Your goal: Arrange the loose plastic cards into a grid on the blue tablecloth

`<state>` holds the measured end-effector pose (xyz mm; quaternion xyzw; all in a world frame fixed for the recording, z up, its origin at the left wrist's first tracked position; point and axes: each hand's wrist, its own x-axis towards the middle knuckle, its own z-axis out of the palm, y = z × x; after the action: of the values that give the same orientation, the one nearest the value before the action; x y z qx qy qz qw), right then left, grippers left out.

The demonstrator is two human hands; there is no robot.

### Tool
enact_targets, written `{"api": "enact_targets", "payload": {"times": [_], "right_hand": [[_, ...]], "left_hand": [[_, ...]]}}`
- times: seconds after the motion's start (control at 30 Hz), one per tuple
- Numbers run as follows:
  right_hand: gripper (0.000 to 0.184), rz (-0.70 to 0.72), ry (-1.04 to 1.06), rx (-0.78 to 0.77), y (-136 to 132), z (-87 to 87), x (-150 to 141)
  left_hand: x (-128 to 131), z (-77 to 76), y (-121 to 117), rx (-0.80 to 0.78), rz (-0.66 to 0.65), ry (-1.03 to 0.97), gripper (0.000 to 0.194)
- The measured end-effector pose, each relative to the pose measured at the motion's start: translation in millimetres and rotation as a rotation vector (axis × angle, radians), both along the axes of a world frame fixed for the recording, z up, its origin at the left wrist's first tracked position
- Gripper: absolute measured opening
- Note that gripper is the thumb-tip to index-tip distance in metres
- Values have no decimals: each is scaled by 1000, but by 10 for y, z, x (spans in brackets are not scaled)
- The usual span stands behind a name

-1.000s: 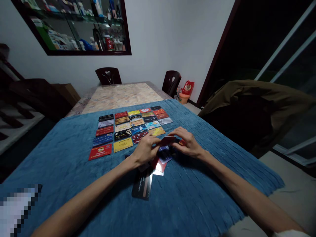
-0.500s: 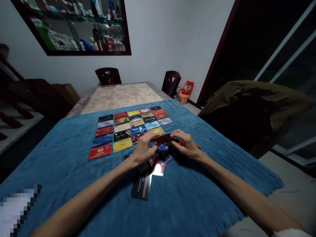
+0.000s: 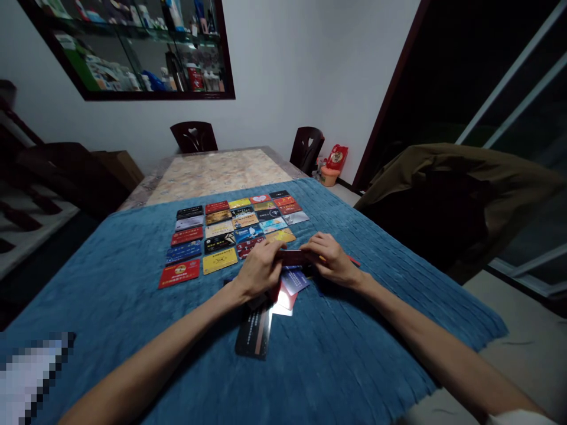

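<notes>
A dark red card (image 3: 292, 257) is stretched between my hands, tilted, above a loose pile of cards. My left hand (image 3: 260, 270) pinches its left end, and my right hand (image 3: 326, 258) closes on its right end. Beneath them lie a purple card (image 3: 296, 282), a red-and-white card (image 3: 284, 300) catching glare and a black card (image 3: 253, 337) pointing towards me. Beyond my hands, several cards lie face up in rows, among them a yellow card (image 3: 220, 260), a red card (image 3: 179, 273) and a blue card (image 3: 183, 252). My hands partly hide the pile.
A blue cloth (image 3: 115, 283) covers the near part of the table; its far part has a marble-patterned top (image 3: 212, 171). Dark chairs (image 3: 194, 137) stand at the far end. On the right, a brown garment (image 3: 460, 171) hangs over something dark.
The dark red card has come down slightly and tilted, so less of its face shows. My right hand has shifted a little left, and more of the purple card shows below.
</notes>
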<state>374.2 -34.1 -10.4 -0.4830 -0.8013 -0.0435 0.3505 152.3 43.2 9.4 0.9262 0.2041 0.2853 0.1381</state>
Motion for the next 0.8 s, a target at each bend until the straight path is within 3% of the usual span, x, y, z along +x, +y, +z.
{"api": "enact_targets", "payload": {"times": [0.13, 0.33, 0.57, 0.8], "right_hand": [[24, -5, -24, 4, 3, -9, -17], [23, -47, -57, 83, -2, -23, -61], [45, -131, -140, 165, -17, -53, -115], [47, -174, -212, 214, -35, -67, -154]], "left_hand": [[-6, -16, 15, -8, 19, 70, 25], [-17, 10, 40, -86, 11, 14, 27], [-17, -19, 60, -89, 31, -44, 33], [-13, -40, 68, -85, 31, -71, 34]]}}
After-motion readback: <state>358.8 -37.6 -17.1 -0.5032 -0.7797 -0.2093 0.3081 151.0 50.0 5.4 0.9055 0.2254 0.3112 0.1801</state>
